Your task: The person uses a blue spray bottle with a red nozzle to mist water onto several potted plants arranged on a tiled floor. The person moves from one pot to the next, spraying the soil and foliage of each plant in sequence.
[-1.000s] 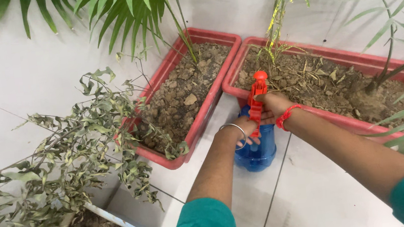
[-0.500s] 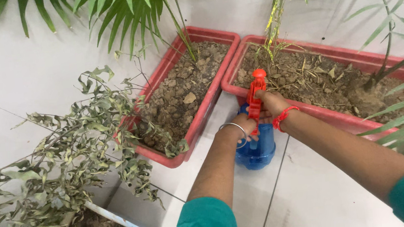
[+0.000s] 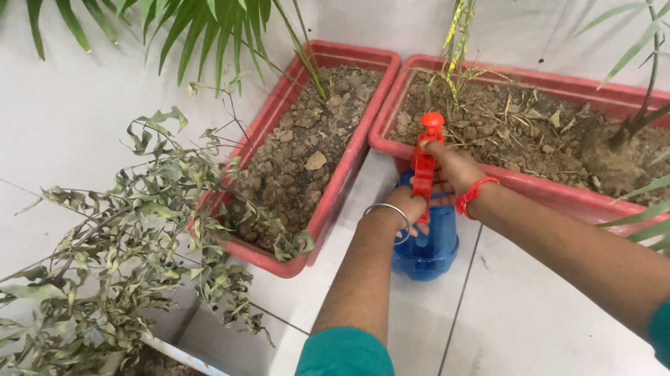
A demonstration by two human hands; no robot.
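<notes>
between two red planters (image 3: 328, 205), both hands (image 3: 434, 186) around spray bottle (image 3: 426, 245)

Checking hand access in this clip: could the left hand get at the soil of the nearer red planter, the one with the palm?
Probably yes: the left hand grips the blue spray bottle right beside that red planter, whose soil lies open on the near side; it would have to release the bottle.

1. Both arms are wearing teal-green sleeves, ending above the elbow and showing at the near edge.
2. Left hand (image 3: 410, 205): a thin silver metal bangle (image 3: 387, 211) is circling the wrist.
3. Right hand (image 3: 453, 169): a red thread band (image 3: 475, 194) is wrapping the wrist, knotted, loose ends showing.
</notes>
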